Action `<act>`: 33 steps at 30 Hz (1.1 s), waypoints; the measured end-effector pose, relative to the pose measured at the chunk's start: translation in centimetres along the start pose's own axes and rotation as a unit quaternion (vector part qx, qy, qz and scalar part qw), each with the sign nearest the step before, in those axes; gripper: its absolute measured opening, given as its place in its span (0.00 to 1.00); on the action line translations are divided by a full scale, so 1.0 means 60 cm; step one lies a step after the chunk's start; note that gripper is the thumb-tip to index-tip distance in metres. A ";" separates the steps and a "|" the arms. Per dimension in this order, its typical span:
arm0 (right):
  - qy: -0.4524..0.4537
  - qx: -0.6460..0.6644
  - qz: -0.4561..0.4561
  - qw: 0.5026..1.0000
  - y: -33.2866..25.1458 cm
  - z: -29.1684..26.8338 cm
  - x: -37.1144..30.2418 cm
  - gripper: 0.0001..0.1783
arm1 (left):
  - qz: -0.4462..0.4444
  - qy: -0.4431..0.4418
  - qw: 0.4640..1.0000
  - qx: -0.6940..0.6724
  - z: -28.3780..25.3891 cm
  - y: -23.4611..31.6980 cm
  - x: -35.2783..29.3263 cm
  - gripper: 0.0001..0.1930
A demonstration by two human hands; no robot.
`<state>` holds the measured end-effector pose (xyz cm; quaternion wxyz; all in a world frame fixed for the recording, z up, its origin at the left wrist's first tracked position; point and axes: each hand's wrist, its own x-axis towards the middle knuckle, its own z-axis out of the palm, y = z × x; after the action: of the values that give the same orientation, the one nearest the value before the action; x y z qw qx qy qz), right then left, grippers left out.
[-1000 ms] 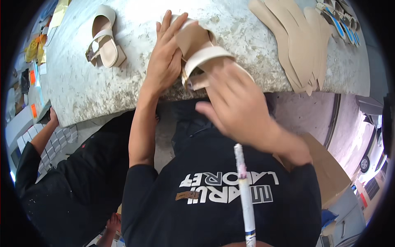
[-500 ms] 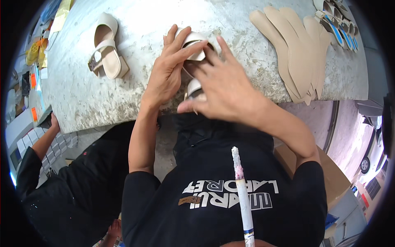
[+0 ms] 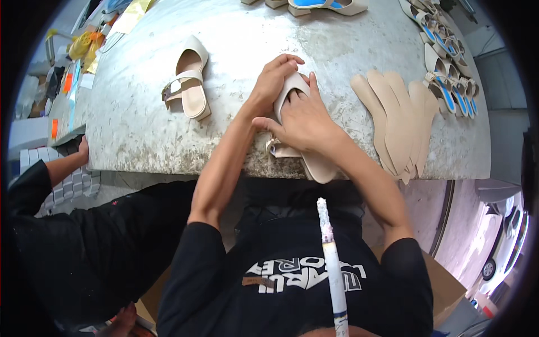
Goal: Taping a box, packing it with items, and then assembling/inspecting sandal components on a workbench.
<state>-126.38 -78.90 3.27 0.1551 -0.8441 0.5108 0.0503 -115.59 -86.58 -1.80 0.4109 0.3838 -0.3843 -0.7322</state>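
A cream sandal [image 3: 285, 100] with a closed toe lies at the table's near edge, its heel end pointing toward me. My left hand [image 3: 269, 87] is closed around the toe from the left. Fingers of my right hand [image 3: 306, 121] reach into the toe opening, with one finger along the outer right side and the thumb stretched out to the left. What the fingertips touch inside is hidden. Below my right hand the pale insole [image 3: 319, 167] shows at the heel end, beside a buckled strap [image 3: 279, 149]. A matching sandal [image 3: 192, 84] lies to the left.
Several beige insole pieces [image 3: 393, 121] fan out at the right edge. Sandals with blue inside [image 3: 443, 90] stand in rows at the far right, more [image 3: 325, 7] at the back. A co-worker's hand [image 3: 84, 149] touches the table's left end. A cigarette [image 3: 334, 269] juts up in front of my shirt.
The view has shifted, showing more of the table's far side. My left hand has wrapped over the toe, my right fingers sit in the opening, and the sandal's heel end has come into sight.
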 end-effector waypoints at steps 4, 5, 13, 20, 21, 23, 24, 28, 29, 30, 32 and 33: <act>0.032 0.001 0.035 0.999 0.000 -0.011 -0.007 0.50 | 0.011 0.036 0.998 0.047 0.013 0.003 0.017 0.12; 0.053 0.022 0.019 0.998 -0.005 -0.007 -0.022 0.49 | 0.031 0.031 0.997 0.071 0.005 -0.012 0.015 0.12; 0.245 0.213 0.003 0.946 -0.041 0.140 -0.247 0.44 | 0.421 0.207 0.792 0.390 0.014 -0.021 -0.022 0.17; 0.346 0.260 -0.151 0.889 -0.031 0.105 0.031 0.31 | 0.267 0.327 0.554 0.718 -0.176 0.039 -0.198 0.21; 0.388 0.283 -0.197 0.854 -0.052 0.110 0.098 0.29 | 0.298 0.290 0.614 0.671 -0.216 0.054 -0.185 0.20; 0.438 0.229 -0.240 0.836 -0.076 0.129 0.224 0.25 | 0.271 0.216 0.609 0.713 -0.283 0.080 -0.140 0.20; 0.470 0.229 -0.191 0.831 -0.109 0.114 0.240 0.23 | 0.229 0.182 0.649 0.702 -0.307 0.102 -0.125 0.21; 0.432 0.203 -0.094 0.874 -0.134 0.081 0.213 0.28 | 0.180 0.092 0.627 0.752 -0.354 0.167 -0.137 0.24; 0.476 0.121 -0.074 0.868 -0.116 0.069 0.160 0.25 | 0.144 0.092 0.634 0.754 -0.309 0.185 -0.159 0.24; 0.481 0.112 -0.098 0.864 -0.081 0.031 0.091 0.22 | 0.191 0.143 0.627 0.742 -0.281 0.180 -0.178 0.22; 0.522 0.118 -0.038 0.844 0.031 0.015 -0.045 0.18 | 0.284 0.250 0.599 0.706 -0.190 0.166 -0.210 0.18; 0.539 0.181 0.076 0.819 0.092 0.022 -0.110 0.20 | 0.332 0.211 0.644 0.656 -0.097 0.154 -0.215 0.15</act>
<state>-134.28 -75.28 2.48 0.0003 -0.6513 0.5755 -0.4946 -102.90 -79.85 7.08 0.3377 0.5432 -0.7687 -0.0025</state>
